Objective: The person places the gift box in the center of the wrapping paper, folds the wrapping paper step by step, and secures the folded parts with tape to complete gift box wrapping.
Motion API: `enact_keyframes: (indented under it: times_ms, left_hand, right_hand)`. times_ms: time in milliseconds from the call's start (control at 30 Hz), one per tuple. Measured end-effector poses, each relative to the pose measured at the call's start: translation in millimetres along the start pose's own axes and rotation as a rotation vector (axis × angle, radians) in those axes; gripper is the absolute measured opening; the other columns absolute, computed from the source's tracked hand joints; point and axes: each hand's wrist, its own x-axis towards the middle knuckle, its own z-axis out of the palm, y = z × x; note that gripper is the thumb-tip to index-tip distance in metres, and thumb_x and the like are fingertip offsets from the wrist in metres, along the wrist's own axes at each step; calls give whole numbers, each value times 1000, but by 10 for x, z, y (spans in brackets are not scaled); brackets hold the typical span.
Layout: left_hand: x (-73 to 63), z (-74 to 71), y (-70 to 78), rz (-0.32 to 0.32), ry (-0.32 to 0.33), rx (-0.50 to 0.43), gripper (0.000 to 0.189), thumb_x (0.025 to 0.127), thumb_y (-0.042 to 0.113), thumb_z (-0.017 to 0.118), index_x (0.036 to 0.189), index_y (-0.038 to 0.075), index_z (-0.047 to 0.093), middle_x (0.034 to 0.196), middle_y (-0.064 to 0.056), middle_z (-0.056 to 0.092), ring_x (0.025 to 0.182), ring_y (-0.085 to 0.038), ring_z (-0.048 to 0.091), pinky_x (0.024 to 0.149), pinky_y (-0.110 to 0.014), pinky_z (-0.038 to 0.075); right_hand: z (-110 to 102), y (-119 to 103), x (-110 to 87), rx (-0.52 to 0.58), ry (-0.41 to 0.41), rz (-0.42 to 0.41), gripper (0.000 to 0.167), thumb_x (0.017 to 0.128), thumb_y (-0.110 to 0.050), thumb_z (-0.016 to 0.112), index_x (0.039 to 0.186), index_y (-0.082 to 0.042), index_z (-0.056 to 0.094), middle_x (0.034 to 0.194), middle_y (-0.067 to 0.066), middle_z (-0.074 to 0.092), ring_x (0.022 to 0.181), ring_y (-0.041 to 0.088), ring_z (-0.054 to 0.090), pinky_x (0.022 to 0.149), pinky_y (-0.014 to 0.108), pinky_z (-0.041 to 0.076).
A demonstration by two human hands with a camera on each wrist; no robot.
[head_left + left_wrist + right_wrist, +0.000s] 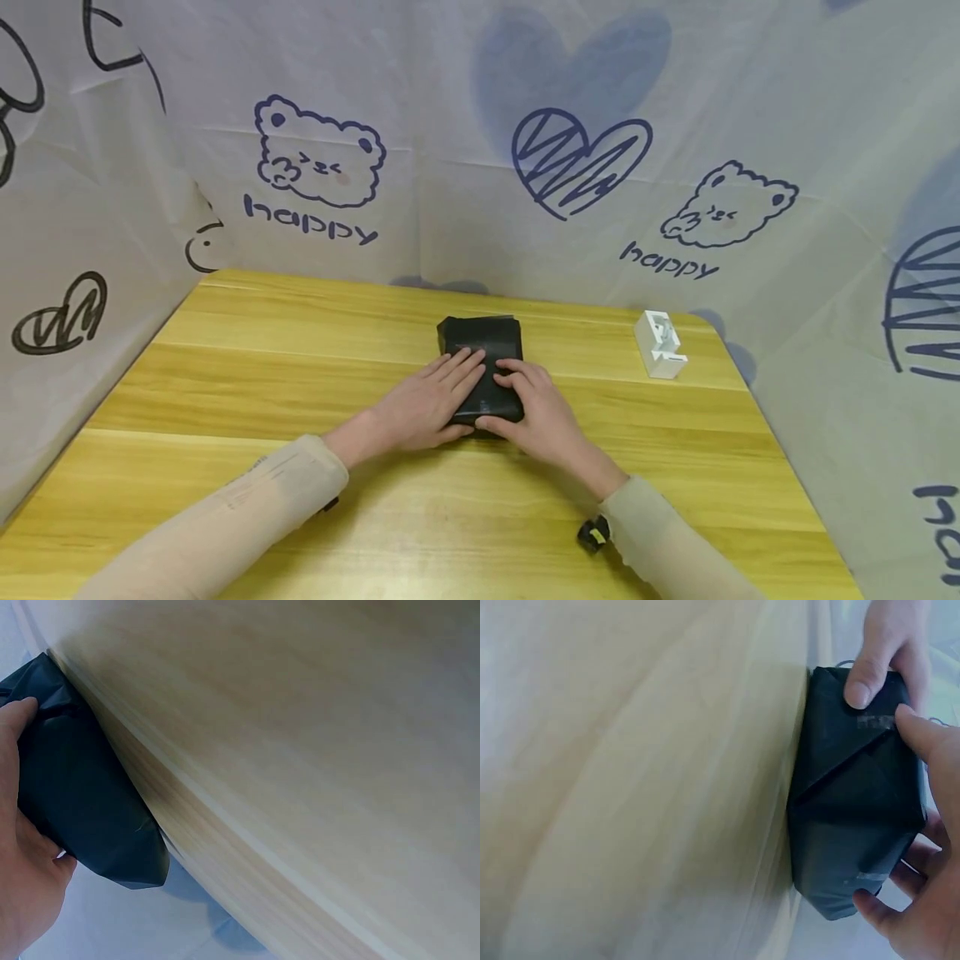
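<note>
A box-shaped package in black wrapping (491, 337) lies on the wooden table in front of the person. Across its top the left hand (431, 404) lies flat with straight fingers, its thumb at the near end. The right hand (546, 412) grips the package's right side, fingers bent over the top and thumb at the near corner. In the right wrist view, a diagonal fold and strips of clear tape show on the near end of the wrapping (847, 772). The left wrist view shows the package's side (90, 787) resting along the tabletop.
A white tape dispenser-like block (658, 343) stands at the table's back right. The wooden table (300, 333) meets a white cloth backdrop (450, 208) printed with hearts and bears. A dark wrist device (593, 535) sits by the right sleeve.
</note>
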Motion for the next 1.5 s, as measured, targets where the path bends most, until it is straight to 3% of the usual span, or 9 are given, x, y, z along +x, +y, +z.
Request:
enact_keyframes:
  times_ms: [267,400,567,733,867,1067,1200,1367,1500]
  left_hand:
    - [16,-10,9,-3,-1,5,88,105,56,52,165,0,19,173,-19,13,159,-36,16,128,-47,18]
    - [13,-26,12,-16,-22,10,90,105,57,52,166,1,17,173,-18,9,159,-35,14,129,-47,17]
    - [5,-55,25,-27,-34,4,97,102,61,54,166,2,12,174,-17,2,160,-34,9,129,-48,13]
    - [4,-105,29,-61,-30,-68,107,97,72,53,167,4,9,174,-13,-1,161,-31,5,129,-48,10]
    - [25,-157,18,-147,32,-196,103,98,74,47,167,5,12,175,-9,1,161,-29,7,129,-49,14]
    - [57,-190,-39,-382,127,-356,91,106,64,40,165,-1,15,173,-17,8,160,-33,13,127,-52,19]
    - [58,-140,-60,-496,108,-464,92,107,63,39,165,-3,13,172,-21,8,159,-36,14,127,-51,21]
    - [50,-83,-50,-538,43,-548,95,106,63,42,164,-4,10,172,-23,9,158,-38,17,126,-51,25]
    - [52,-94,-24,-553,-2,-642,94,107,58,46,165,-1,1,171,-22,14,154,-37,28,122,-51,33]
  right_hand:
    - [-14,28,21,109,16,29,62,93,-47,78,138,-8,62,157,5,47,147,28,39,119,51,37]
    - [-16,22,39,106,11,30,63,92,-49,78,138,-9,62,156,6,47,146,29,40,119,52,36]
    - [-25,37,70,175,10,67,63,94,-45,76,143,-9,57,158,9,45,149,31,36,121,55,32]
    - [-66,137,146,241,72,111,70,99,-40,72,154,-6,47,163,15,39,152,38,32,121,61,30]
    - [-91,206,182,287,69,179,74,103,-38,66,161,-4,35,166,18,33,150,41,36,118,61,35]
    - [-106,247,191,473,9,302,73,107,-31,60,165,-3,25,169,18,27,145,45,43,115,55,41]
    - [-119,258,192,516,-22,350,72,108,-31,58,166,-6,23,170,14,27,145,42,44,116,54,41]
    - [-113,269,193,530,-61,388,69,109,-31,57,166,-9,25,166,17,33,144,40,46,114,55,43]
    - [-78,285,196,560,-96,392,68,110,-30,54,166,-8,23,168,17,28,150,38,37,118,55,37]
